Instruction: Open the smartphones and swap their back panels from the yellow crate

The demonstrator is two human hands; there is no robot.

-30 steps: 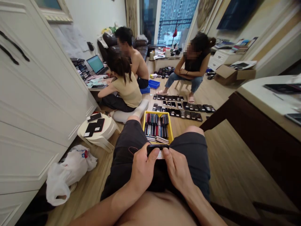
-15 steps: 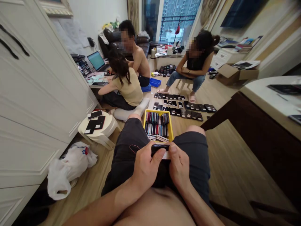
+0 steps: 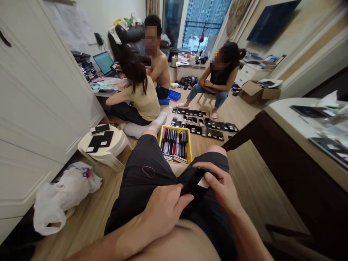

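The right hand [image 3: 221, 186] pinches a black phone [image 3: 193, 185] between thumb and fingers, tilted over the person's dark shorts [image 3: 144, 192]. A white sticker [image 3: 203, 183] on the phone is too small to read. The left hand [image 3: 163, 214] lies half-curled on the shorts, gripping nothing, its thumb just beside the phone. Ahead, one yellow crate [image 3: 175, 127] packs upright phones [image 3: 171, 143], too many to count. Three black phones [image 3: 100, 139] lie on a white stool [image 3: 89, 150]. Two blue trays [image 3: 174, 95] sit farther off, near three other people [image 3: 141, 101]. No brand is legible.
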